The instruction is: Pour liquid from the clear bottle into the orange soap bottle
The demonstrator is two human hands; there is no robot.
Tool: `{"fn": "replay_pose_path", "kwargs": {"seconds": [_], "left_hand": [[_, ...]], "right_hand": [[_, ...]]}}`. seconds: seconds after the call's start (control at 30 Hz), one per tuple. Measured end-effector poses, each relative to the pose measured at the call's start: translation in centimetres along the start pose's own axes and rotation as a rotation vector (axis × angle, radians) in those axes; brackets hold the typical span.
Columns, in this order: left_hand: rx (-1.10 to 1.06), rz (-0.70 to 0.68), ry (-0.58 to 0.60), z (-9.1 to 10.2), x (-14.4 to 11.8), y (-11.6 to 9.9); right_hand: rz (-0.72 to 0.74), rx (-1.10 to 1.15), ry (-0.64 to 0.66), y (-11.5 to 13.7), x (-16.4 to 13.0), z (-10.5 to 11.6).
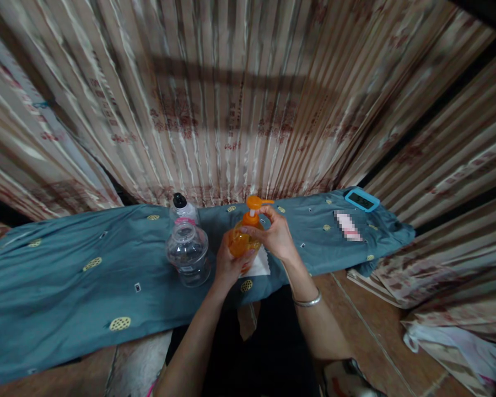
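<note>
An orange translucent pump bottle [238,242] is held upright in front of me, above the cloth-covered surface. My left hand [227,266] wraps round its body from the left and below. At the bottle's neck, the thumb and fingers of my right hand [276,234] are closed on the orange collar, just under the pump head [254,202]. The pump's spout points right. A white tissue [263,266] lies beneath and behind my hands, partly hidden by them. Left of my left hand stands a clear, wide-bodied plastic bottle [188,251] without a cap.
Behind the clear bottle is another clear bottle with a black top [179,200]. A blue-framed digital clock [362,199] and a blurred-out pink-and-white item [348,226] lie on the right of the teal pineapple-print cloth [70,286]. Pleated curtains [231,99] hang close behind.
</note>
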State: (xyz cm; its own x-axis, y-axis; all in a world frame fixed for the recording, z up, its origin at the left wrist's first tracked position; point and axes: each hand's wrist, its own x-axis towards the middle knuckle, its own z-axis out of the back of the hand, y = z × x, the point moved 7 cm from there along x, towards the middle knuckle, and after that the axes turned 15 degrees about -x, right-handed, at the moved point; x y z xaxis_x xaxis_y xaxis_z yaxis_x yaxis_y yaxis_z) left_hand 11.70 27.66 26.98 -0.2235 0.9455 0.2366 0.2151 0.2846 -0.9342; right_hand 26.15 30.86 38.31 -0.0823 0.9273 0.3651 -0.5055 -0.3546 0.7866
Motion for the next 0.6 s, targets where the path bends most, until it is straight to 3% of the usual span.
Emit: {"fn": "replay_pose_path", "kwargs": {"seconds": [0.33, 0.43, 0.5, 0.6], "left_hand": [[-0.053, 0.003, 0.026, -0.3, 0.0, 0.0], [-0.038, 0.008, 0.021, -0.2, 0.0, 0.0], [-0.021, 0.011, 0.018, -0.2, 0.0, 0.0], [-0.022, 0.009, 0.023, -0.1, 0.1, 0.0]], "right_hand": [[0.065, 0.28, 0.264, 0.3, -0.5, -1.1], [0.111, 0.076, 0.155, 0.9, -0.3, -0.7], [0.052, -0.065, 0.039, 0.9, -0.2, -0.1], [-0.011, -0.047, -0.047, 0.3, -0.1, 0.7]]}}
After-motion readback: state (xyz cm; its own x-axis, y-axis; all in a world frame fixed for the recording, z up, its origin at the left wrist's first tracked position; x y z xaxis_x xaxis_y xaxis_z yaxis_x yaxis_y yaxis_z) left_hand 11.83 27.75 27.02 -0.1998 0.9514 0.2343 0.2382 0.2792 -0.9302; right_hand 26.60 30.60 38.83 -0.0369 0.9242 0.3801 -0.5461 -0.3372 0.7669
